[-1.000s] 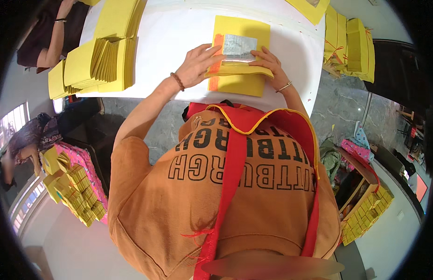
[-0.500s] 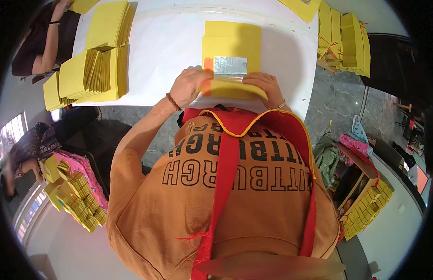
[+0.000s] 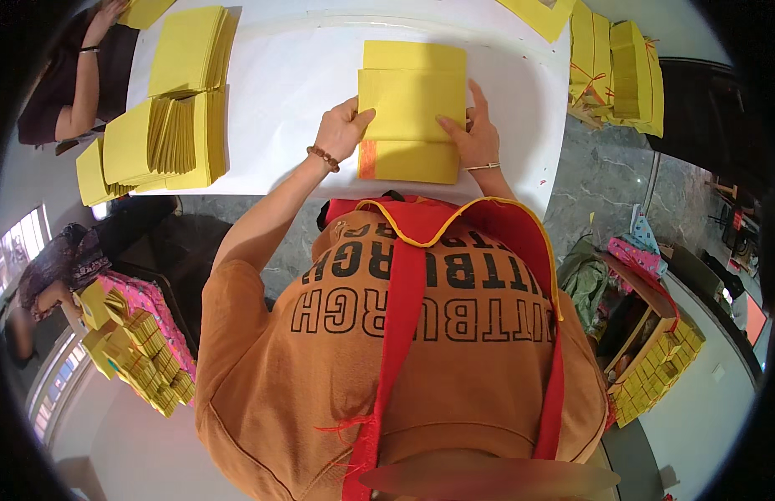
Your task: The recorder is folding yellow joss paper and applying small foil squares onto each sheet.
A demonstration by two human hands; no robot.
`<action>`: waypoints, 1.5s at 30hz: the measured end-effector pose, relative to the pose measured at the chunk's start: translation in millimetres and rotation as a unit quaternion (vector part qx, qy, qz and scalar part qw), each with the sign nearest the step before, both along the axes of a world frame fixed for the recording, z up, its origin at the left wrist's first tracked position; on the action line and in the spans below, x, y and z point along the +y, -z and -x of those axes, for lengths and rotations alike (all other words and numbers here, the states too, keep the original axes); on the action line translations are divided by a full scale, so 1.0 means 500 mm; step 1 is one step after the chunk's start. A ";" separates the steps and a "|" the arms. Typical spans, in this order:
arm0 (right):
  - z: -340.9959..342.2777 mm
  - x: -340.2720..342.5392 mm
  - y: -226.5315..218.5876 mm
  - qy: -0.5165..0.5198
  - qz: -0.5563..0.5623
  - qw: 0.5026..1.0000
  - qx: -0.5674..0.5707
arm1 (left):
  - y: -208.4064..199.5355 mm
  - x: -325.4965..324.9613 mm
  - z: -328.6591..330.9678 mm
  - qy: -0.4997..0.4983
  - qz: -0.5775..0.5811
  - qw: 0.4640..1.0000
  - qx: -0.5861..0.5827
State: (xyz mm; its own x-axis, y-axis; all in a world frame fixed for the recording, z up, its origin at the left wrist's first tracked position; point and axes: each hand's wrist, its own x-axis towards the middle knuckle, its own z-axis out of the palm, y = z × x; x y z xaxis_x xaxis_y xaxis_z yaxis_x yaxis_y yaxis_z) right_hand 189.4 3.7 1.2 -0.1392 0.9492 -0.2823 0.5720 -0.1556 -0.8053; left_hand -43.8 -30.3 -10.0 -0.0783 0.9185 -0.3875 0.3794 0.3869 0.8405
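Note:
A stack of folded yellow paper (image 3: 412, 100) lies on the white table before me, with a folded panel across its middle. An orange mark (image 3: 368, 159) shows at its lower left. My left hand (image 3: 344, 131) holds the left edge, thumb on top and fingers closed at the side. At the right edge my right hand (image 3: 476, 138) grips with its thumb on the panel, while its index finger stretches away along the side. The paper's underside is hidden.
Stacks of folded yellow paper (image 3: 174, 138) stand on the table's left part. A person's arm (image 3: 88, 83) reaches in at the far left. Tied yellow bundles (image 3: 613, 75) sit beyond the right edge of the white table (image 3: 287, 75). More yellow bundles (image 3: 659, 371) lie lower right.
The curled near part of the yellow paper has been folded away from me and now lies flat over the silver rectangle, hiding it. Both hands have moved slightly farther out to the paper's sides.

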 end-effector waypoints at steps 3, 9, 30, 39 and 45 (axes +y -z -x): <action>0.002 0.000 0.036 -0.038 -0.130 0.991 -0.012 | 0.009 0.010 0.001 -0.005 -0.007 1.000 0.029; 0.007 -0.001 0.042 -0.003 -0.104 0.995 -0.003 | 0.014 0.021 0.000 -0.004 0.023 0.998 0.053; 0.015 -0.007 0.029 -0.005 -0.055 0.998 0.013 | 0.025 0.049 -0.111 0.252 -0.306 0.837 0.377; 0.067 -0.001 0.046 -0.239 -0.325 0.896 -0.185 | 0.022 0.053 -0.110 0.287 -0.255 0.846 0.370; 0.079 -0.002 0.082 -0.171 -0.273 0.937 -0.136 | 0.035 0.061 -0.070 0.189 -0.274 0.933 0.135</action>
State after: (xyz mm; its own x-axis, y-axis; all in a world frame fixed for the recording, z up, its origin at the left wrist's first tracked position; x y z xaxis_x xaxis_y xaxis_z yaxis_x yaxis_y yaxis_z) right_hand 150.1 2.6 -39.9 -0.4554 0.8754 0.1621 0.7090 0.4667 -0.5287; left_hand -8.8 0.4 -27.4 0.2645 0.9548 0.1353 0.6276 -0.2770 0.7276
